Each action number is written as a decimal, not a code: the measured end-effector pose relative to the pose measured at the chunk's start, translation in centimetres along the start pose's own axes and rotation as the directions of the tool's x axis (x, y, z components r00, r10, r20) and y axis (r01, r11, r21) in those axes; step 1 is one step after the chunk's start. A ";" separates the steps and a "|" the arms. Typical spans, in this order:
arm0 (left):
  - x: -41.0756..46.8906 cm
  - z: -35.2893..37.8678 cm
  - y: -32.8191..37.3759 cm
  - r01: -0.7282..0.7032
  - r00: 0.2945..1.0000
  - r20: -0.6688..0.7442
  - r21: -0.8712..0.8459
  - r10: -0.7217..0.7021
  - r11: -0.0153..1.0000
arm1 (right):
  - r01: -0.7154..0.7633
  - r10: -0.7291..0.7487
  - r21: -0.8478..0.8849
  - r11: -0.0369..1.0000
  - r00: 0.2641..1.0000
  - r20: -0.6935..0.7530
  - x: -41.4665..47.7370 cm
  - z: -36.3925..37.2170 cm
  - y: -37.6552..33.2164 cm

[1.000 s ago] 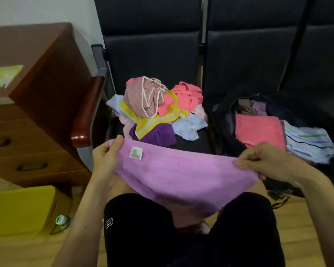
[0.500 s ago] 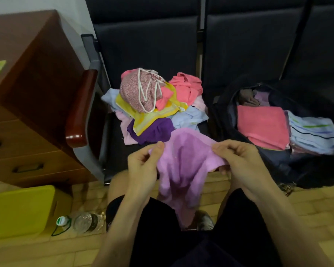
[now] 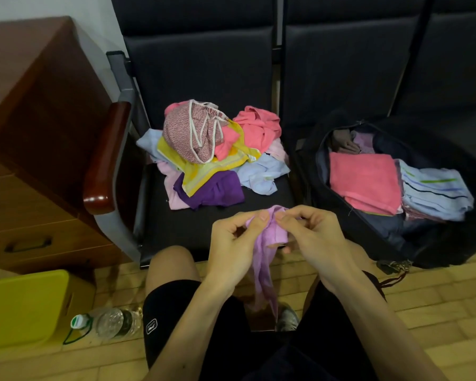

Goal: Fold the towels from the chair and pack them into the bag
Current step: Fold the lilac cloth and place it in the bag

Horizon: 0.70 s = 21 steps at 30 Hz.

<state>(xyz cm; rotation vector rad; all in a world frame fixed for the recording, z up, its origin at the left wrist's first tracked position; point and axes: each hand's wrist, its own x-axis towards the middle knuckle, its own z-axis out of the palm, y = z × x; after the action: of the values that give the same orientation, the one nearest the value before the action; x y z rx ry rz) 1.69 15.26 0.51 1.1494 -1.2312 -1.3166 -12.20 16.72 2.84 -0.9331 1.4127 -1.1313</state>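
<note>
by the black padded chair (image 3: 176, 229), left hand (image 3: 232, 240) and right hand (image 3: 311, 235) pinch the lilac terry towel (image 3: 261, 259) corners together, likely to halve it.

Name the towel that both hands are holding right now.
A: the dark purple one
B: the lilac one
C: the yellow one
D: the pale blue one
B: the left hand and the right hand both pinch the top of the lilac towel, which hangs down between the knees; the other colours lie untouched in the pile on the chair.
</note>
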 end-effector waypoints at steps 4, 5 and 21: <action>0.0 -0.1 -0.2 0.028 0.999 0.017 -0.004 -0.028 1.000 | -0.020 0.020 0.004 1.000 1.000 -0.013 0.0 0.3 0.1; 0.0 -0.1 -0.3 0.027 0.999 0.019 -0.003 -0.027 1.000 | -0.034 0.035 0.021 0.999 0.999 -0.014 0.0 0.4 0.1; 1.6 -2.0 -2.4 -0.083 0.991 0.111 0.106 0.072 0.991 | -0.110 0.111 0.056 0.992 0.994 -0.018 2.4 1.7 0.6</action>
<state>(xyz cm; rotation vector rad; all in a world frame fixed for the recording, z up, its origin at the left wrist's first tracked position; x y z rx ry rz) 3.42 13.56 -2.05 1.1080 -1.4280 -1.2788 -10.88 14.34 1.63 -0.7967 1.4261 -1.0940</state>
